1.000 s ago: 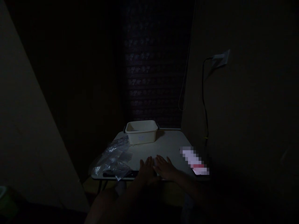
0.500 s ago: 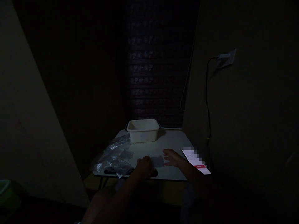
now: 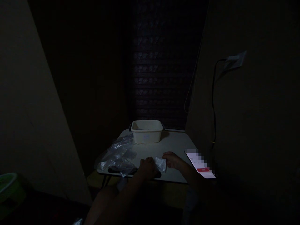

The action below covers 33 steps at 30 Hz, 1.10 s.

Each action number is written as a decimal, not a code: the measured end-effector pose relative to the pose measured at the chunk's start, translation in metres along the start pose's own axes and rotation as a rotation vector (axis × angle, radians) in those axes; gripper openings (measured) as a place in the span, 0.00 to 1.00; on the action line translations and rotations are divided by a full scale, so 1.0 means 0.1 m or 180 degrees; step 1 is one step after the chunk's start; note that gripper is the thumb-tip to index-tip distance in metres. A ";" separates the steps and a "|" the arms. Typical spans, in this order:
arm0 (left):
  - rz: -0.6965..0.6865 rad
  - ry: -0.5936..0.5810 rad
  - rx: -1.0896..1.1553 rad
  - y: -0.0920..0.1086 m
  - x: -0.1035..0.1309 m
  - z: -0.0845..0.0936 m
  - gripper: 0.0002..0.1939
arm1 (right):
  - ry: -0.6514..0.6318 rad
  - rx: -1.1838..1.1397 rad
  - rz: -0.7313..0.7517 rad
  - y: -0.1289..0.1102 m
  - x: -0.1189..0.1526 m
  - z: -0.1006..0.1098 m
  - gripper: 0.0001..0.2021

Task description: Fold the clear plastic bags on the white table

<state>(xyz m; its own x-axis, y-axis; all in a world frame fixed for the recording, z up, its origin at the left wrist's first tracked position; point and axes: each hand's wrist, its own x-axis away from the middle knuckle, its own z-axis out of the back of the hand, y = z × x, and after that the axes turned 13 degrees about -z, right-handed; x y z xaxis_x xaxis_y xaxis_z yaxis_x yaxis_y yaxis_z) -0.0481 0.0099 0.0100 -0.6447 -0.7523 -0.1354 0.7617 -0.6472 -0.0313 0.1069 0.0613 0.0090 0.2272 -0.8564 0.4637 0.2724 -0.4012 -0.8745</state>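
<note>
A small clear plastic bag (image 3: pixel 160 164) is between my hands near the front edge of the white table (image 3: pixel 173 143). My left hand (image 3: pixel 148 168) has its fingers closed at the bag's left side. On the right side, my right hand (image 3: pixel 170 160) pinches the bag's edge. Crumpled clear plastic bags (image 3: pixel 118 157) lie spread over the left part of the table. What the small bag contains is too dark to tell.
A white plastic basin (image 3: pixel 147 136) stands at the table's back edge. A lit phone (image 3: pixel 199 164) lies at the right edge. A black cable (image 3: pixel 213 103) hangs from a wall socket. Low on the left is a green container (image 3: pixel 11 190).
My right hand has closed from spread fingers onto the small bag's right edge. The bag now looks raised and shinier. The whole view has shifted slightly.
</note>
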 end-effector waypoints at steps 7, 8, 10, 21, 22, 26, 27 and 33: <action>0.0228 0.0001 0.0521 0.00 -0.03 0.03 0.19 | 0.0641 0.0759 -0.0112 0.00 -0.01 0.03 0.14; 0.0336 0.0069 0.0831 -0.02 -0.05 0.03 0.20 | 0.0622 0.0752 -0.0005 -0.02 0.01 0.03 0.14; 0.0664 0.0348 0.1715 -0.06 -0.11 0.00 0.22 | 0.0501 0.0644 0.0277 -0.09 0.04 0.02 0.13; 0.1539 0.1804 0.4469 -0.20 -0.22 0.04 0.20 | 0.0095 0.0315 0.0828 -0.23 0.18 -0.01 0.15; 0.1435 0.1857 0.4422 -0.20 -0.22 0.04 0.19 | 0.0097 0.0341 0.0815 -0.23 0.18 -0.01 0.15; 0.1242 0.1946 0.4178 -0.19 -0.24 0.03 0.17 | 0.0076 0.0603 0.0830 -0.24 0.16 -0.02 0.11; 0.1221 0.1935 0.4092 -0.19 -0.26 0.02 0.16 | 0.0073 0.0720 0.0832 -0.25 0.16 -0.02 0.09; 0.0847 0.1610 0.2821 -0.25 -0.35 0.16 0.14 | 0.0254 0.1455 0.0954 -0.35 0.14 0.07 0.03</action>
<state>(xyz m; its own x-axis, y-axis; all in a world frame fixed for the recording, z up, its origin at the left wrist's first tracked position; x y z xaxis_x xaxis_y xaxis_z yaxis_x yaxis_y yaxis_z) -0.0453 0.0504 0.0313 -0.2065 -0.8763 -0.4353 0.4240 -0.4810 0.7673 0.1068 0.0652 0.0471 0.2904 -0.9406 0.1761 0.5891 0.0307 -0.8075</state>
